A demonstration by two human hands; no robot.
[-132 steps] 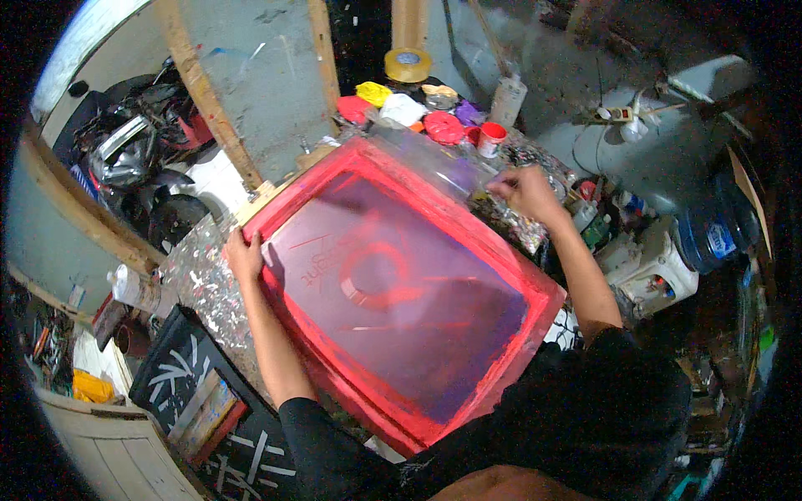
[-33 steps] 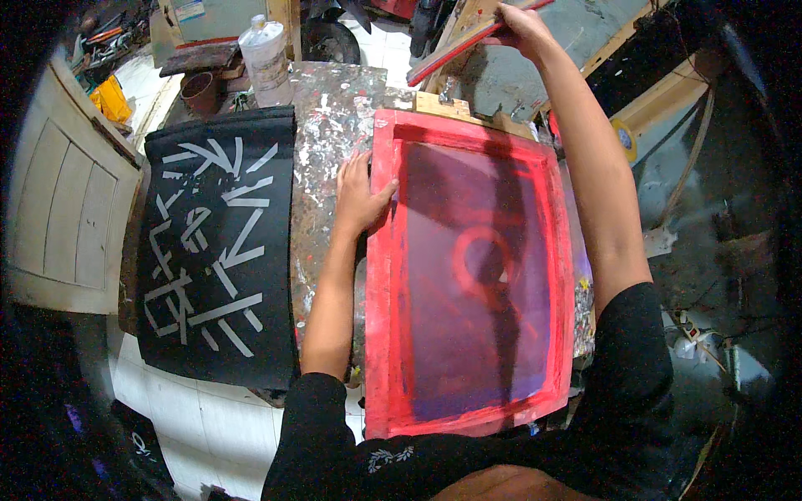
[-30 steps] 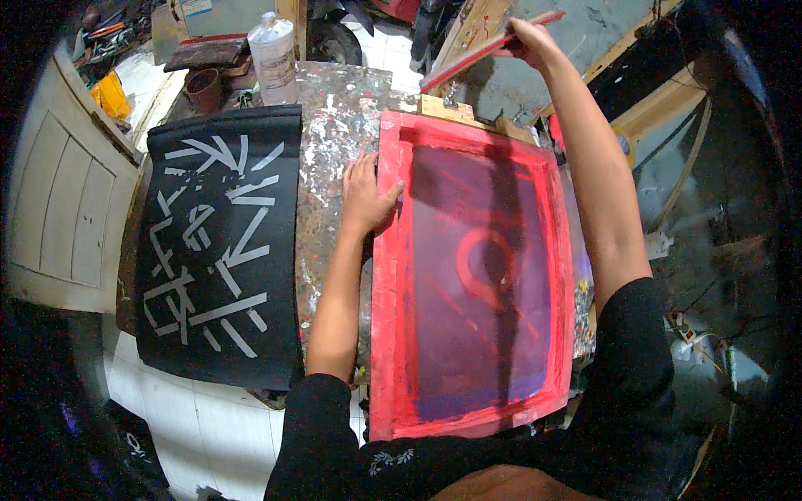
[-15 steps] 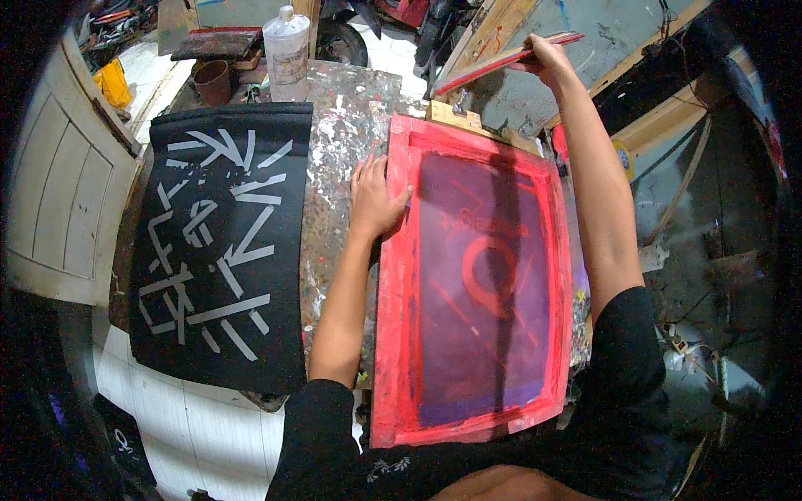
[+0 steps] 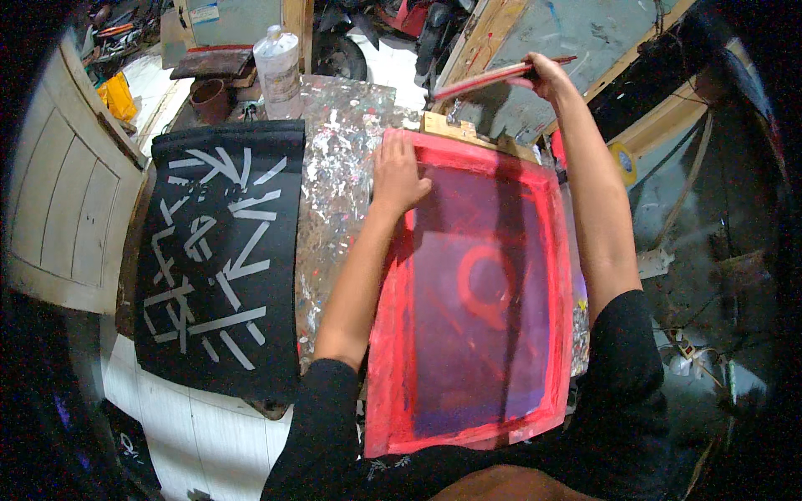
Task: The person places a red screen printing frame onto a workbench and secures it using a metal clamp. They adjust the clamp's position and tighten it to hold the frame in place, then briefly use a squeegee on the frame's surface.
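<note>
A screen-printing frame point(image 5: 388, 275), its wooden rim smeared bright red, lies in front of me. Its purple mesh point(image 5: 451, 367) carries a red ring shape and faint red lines. My left hand point(image 5: 401, 174) rests on the frame's upper left rim with fingers stretched out and thumb apart. Raised beyond the frame's far right corner, my right hand point(image 5: 547, 77) is closed round one end of a long red-stained squeegee point(image 5: 484, 81). The squeegee is held nearly level, clear of the mesh. To the left lies black fabric point(image 5: 280, 242) printed with grey strokes.
A paint-spattered table point(image 5: 338, 150) bears these things. At its far side stand a translucent white bottle point(image 5: 277, 75) and a brown pot point(image 5: 209, 100). Wooden blocks point(image 5: 451, 127) sit against the frame's far edge. A yellow tape roll point(image 5: 621, 163) is beyond my right forearm.
My left hand has slid farther up the frame's left rim, toward its corner. The squeegee has tilted closer to level. Red marks in the mesh's upper part no longer show clearly.
</note>
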